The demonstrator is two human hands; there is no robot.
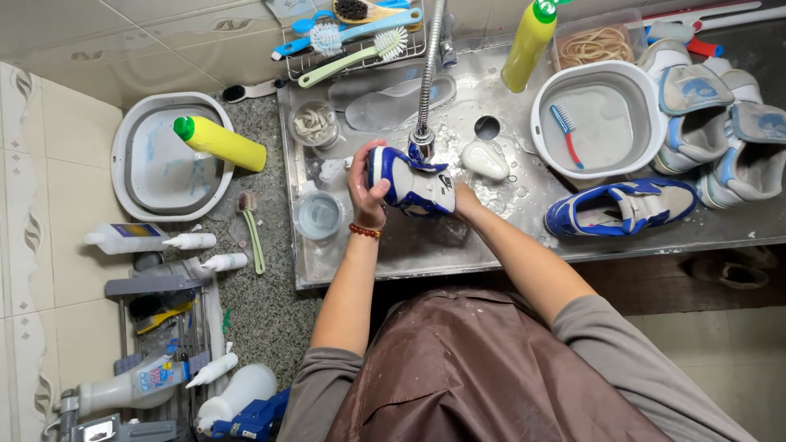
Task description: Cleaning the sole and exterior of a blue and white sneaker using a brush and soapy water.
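The left hand [366, 182] curls its fingers [365, 152] closed around the heel of a blue-and-white sneaker [413, 185], held under the flexible metal faucet hose [428, 74] over the wet steel sink counter [458, 245]. The right hand [463, 199] supports the toe end; how its fingers lie is hidden. Far right, a white oval basin [547, 143] holds a blue-and-red brush [565, 131]. At left, a grey-rimmed basin [131, 196] carries a yellow bottle [219, 142].

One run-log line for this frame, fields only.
left hand: grips blue-white sneaker | right hand: holds it too | sneaker: under faucet head | second sneaker: on steel tray
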